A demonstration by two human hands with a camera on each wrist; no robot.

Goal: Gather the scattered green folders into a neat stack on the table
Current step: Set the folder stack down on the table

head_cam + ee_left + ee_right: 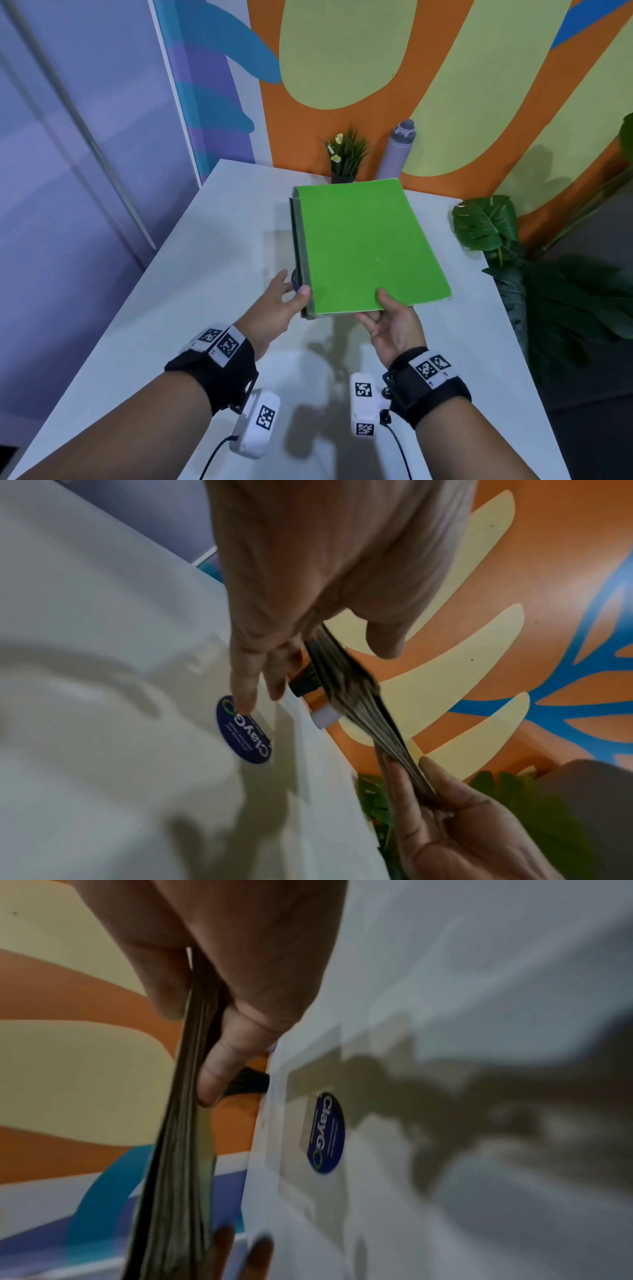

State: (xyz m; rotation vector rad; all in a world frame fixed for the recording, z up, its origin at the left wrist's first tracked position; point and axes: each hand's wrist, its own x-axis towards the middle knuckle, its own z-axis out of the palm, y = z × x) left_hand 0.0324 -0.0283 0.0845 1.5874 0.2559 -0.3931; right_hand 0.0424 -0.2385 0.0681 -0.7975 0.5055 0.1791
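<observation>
**Both hands holding the folder stack above the counter**

Hands are meeting at the near edge of the green folders (368, 245), mid-frame in the head view. Right hand (394, 325) is pinching the stack's near edge, thumb lying on the top green cover and fingers curling underneath; the right wrist view is showing the stack (178, 1150) edge-on between thumb and fingers. Left hand (277, 308) is sitting at the near left corner, thumb tip touching the grey spine side, fingers extending loosely below; whether it is actually gripping cannot be told. The left wrist view is showing the stack (356, 696) lifted clear of the white counter (171, 308).

A round blue sticker (245, 729) is lying on the counter beneath the left fingers. At upper centre, a small potted plant (344, 154) and a lavender bottle (397, 150) are standing against the painted wall.
</observation>
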